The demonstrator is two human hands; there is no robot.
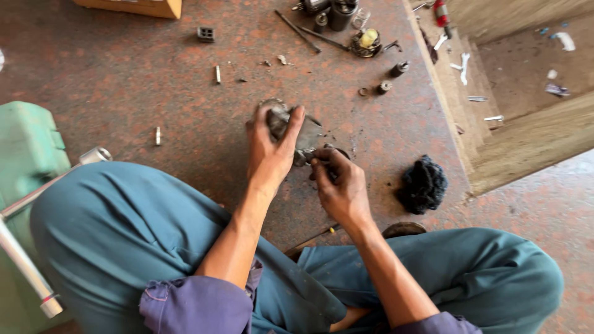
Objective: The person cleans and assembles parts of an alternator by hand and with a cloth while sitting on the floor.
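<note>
Head view: left hand (270,151) grasps a grimy grey round metal part (296,133) on the speckled reddish stone floor (124,80); right hand (340,185), fingers clenched, touches its lower edge beside a black rag (422,184).

A grimy grey metal machine part (302,137), rounded and blackened with grease, sits just above the speckled reddish stone floor (124,80), near the middle of the scene, its left side wrapped by fingers, its near right edge pinched.
</note>
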